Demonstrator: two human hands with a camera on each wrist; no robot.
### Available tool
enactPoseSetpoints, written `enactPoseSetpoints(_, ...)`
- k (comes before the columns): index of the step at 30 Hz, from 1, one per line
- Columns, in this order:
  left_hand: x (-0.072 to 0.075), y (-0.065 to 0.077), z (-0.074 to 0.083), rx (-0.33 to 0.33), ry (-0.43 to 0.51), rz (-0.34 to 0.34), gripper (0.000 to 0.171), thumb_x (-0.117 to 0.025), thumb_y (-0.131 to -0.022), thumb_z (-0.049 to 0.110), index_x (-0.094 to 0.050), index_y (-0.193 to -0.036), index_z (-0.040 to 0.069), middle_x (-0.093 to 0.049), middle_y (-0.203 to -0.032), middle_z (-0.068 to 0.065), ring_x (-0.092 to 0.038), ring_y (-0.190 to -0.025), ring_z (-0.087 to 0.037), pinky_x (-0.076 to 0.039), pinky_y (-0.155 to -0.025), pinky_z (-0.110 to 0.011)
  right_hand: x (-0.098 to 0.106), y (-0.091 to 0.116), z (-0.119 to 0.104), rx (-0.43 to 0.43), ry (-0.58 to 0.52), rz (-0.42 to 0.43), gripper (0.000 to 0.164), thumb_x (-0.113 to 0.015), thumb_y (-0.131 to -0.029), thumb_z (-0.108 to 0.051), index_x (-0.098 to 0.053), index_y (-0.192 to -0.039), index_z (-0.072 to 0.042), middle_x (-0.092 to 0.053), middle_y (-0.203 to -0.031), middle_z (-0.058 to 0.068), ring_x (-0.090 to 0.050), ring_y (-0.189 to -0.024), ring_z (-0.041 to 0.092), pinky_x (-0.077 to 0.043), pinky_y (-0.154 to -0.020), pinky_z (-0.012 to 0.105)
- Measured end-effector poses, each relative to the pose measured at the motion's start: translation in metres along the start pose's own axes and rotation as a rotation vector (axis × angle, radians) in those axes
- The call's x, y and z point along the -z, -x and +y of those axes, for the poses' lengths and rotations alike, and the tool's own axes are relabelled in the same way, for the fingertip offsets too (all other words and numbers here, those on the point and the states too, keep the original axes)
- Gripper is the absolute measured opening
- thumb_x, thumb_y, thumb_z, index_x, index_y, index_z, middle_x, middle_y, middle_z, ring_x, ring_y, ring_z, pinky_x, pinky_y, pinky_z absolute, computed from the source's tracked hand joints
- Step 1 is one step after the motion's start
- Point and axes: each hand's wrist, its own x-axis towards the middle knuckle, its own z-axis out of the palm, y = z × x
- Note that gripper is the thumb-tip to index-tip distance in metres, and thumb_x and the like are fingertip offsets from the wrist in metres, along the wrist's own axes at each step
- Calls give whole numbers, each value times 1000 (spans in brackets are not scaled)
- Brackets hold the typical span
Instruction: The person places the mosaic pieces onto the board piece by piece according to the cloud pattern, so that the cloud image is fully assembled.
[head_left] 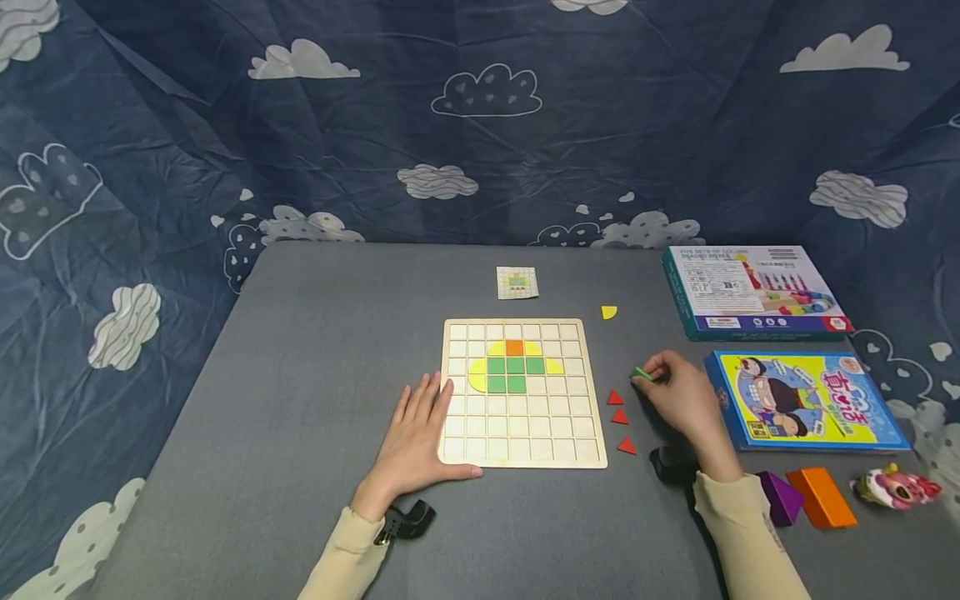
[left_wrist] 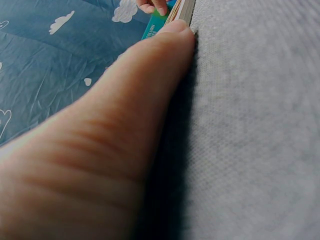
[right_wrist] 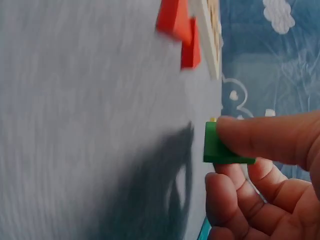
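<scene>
My left hand [head_left: 411, 437] rests with straight fingers along the left edge and lower left corner of a wooden grid board [head_left: 525, 450]. In the board's upper middle lie several green squares [head_left: 516, 365], an orange square [head_left: 513, 347] and several yellow rounded pieces [head_left: 477, 375]. Right of the board, my right hand [head_left: 681, 396] pinches a green square tile [right_wrist: 215, 147] between thumb and fingers, above the table. Three red triangles [head_left: 619, 417] lie between that hand and the board. A yellow quarter-round piece [head_left: 609, 312] lies farther back.
A small pattern card [head_left: 517, 282] lies behind the board. Two boxes, a white-topped one [head_left: 757, 292] and a blue and yellow one [head_left: 810, 400], lie at the right. Nearer stand a purple block [head_left: 781, 498], an orange block [head_left: 822, 497] and a pink figurine [head_left: 896, 487].
</scene>
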Motion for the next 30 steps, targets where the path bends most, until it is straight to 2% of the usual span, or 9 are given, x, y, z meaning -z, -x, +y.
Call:
enactPoseSetpoints(6, 1, 0, 0, -1, 5, 6, 125, -61, -65, 80, -14, -152, 5, -9, -157, -15, -1, -143, -26, 2, -114, -42, -11, 5, -16, 104, -46, 52, 20, -75, -82, -14, -59, -86, -3, -55, -74, 8, -45, -59, 20, -33, -49, 29)
enactPoseSetpoints(12, 0, 0, 0, -2, 5, 0, 125, -60, -65, 80, -12, -152, 5, -8, -157, -15, -1, -143, -26, 2, -114, -41, -23, 7, -31, 173, -100, 52, 18, -78, -79, -13, -62, -82, -6, -56, -70, 3, -46, -55, 16, -34, -46, 26)
enactPoseSetpoints(19, 0, -1, 0, -4, -1, 4, 125, -60, -65, 81, -13, -152, 5, -8, -157, -15, -1, -143, -26, 1, -114, -42, -38, 6, -50, 210, -124, 18, 14, -79, -79, -14, -68, -82, -7, -55, -61, -2, -45, -51, 15, -33, -44, 26)
enactPoseSetpoints(30, 0, 0, 0, 2, 6, -2, 124, -60, -65, 80, -12, -153, 6, -8, -157, -14, 0, -143, -25, 1, -114, -42, -57, 3, -74, 246, -131, -31, 8, -77, -80, -11, -71, -85, -10, -62, -71, -4, -49, -56, 12, -38, -51, 29)
